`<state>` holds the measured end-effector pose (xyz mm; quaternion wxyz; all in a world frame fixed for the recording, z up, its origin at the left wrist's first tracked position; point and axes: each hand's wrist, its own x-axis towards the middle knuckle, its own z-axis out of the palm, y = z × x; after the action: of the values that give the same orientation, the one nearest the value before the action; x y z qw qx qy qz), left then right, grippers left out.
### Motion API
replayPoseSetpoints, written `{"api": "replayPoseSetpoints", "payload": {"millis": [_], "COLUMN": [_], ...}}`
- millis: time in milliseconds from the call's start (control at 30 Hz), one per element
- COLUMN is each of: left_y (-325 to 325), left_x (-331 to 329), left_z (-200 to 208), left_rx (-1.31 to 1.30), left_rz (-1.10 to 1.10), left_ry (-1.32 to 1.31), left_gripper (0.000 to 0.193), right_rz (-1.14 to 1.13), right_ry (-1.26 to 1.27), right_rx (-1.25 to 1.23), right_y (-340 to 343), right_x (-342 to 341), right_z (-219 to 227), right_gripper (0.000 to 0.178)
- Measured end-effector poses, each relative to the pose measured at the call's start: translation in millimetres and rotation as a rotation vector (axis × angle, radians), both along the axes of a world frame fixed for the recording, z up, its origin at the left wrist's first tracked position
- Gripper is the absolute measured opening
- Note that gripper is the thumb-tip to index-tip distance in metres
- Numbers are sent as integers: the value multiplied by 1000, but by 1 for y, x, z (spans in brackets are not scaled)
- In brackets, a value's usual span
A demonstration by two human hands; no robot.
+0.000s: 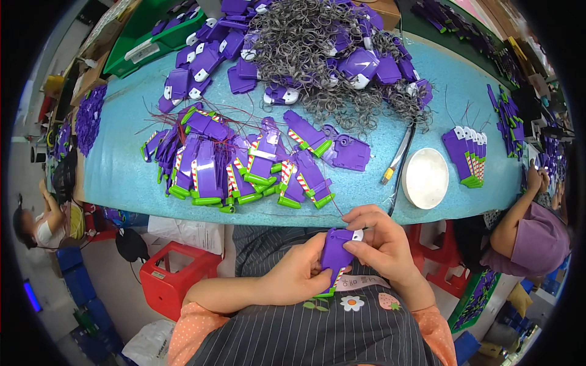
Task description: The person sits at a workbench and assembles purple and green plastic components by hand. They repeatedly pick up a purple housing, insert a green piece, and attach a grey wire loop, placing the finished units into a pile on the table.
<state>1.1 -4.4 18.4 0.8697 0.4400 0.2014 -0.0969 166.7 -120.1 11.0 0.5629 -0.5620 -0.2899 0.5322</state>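
Grips [298,269] [383,245] hold purple casing [337,251], long axis outward, green end [327,293] nearest.

Showed glossy, smooth plastic in the held purple wing panel [336,249] and red stool [163,293], matt cloth in the pinstriped apron [262,332], and perhaps dull metal in the tangled grey coils [299,43].

Purple plastic pc [335,251], white-tipped, green-ended, slightly tilted, btwn both hands [300,266] [381,245]

1 red stool [166,294] stands near 1 white bag [148,345], blue bins [75,284] farther left.
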Motion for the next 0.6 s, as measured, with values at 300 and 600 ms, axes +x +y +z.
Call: {"api": "replayPoseSetpoints", "payload": {"millis": [300, 600], "left_y": [6, -1], "left_x": [6, 7], "left_z": [3, -7], "left_rx": [431, 733], "left_rz": [35, 103], "left_ry": [-126, -351], "left_gripper": [30, 26], "right_rz": [-289, -133], "right_ry": [70, 428], "right_rx": [48, 198], "right_y": [5, -8], "right_x": [-12, -10], "right_z": [5, -3], "right_gripper": [28, 17]}}
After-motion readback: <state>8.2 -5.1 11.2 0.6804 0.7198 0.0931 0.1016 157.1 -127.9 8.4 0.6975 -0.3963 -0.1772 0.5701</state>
